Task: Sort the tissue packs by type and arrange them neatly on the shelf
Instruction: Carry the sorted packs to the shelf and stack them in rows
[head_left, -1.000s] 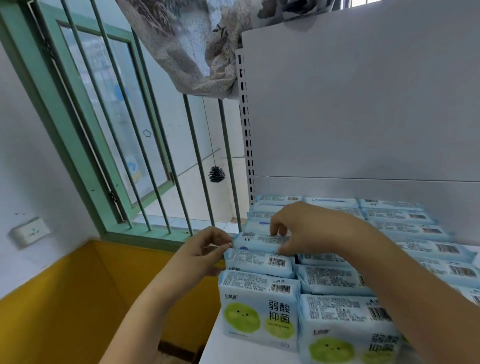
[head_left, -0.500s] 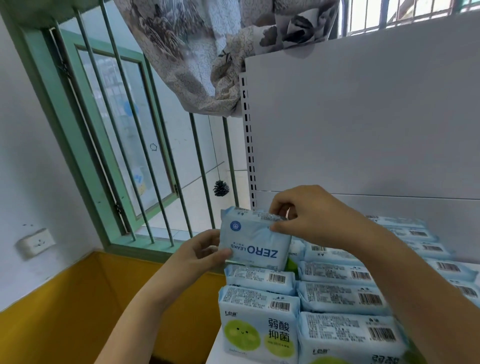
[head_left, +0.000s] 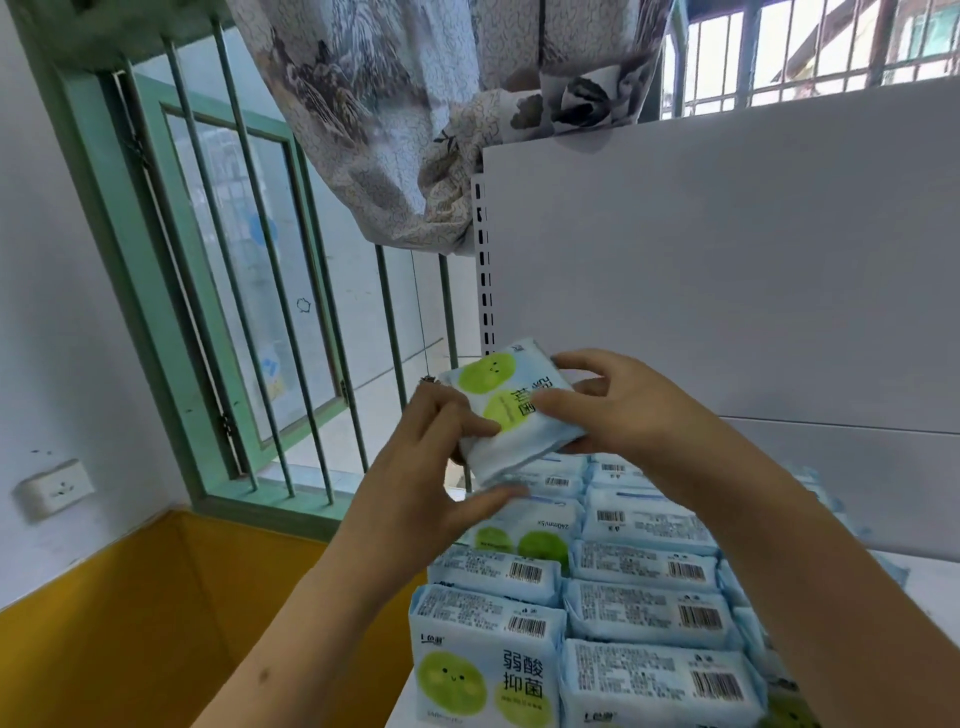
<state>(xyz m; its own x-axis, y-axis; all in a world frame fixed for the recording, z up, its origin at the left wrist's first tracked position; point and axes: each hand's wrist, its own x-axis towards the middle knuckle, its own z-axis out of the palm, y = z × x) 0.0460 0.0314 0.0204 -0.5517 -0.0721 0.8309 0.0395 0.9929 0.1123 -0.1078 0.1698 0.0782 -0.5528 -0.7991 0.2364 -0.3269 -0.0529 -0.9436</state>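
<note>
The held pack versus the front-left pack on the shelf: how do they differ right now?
The held pack is in the air, gripped by the left hand and right hand; the front-left pack stands on the shelf. The held pack is tilted, its print sideways; the front-left pack's reads upright. Both are light blue with green circles.

Bright daylight floods through the barred window at ten o'clock; soft shadows, wide-angle bending at edges, slight blur.
</note>
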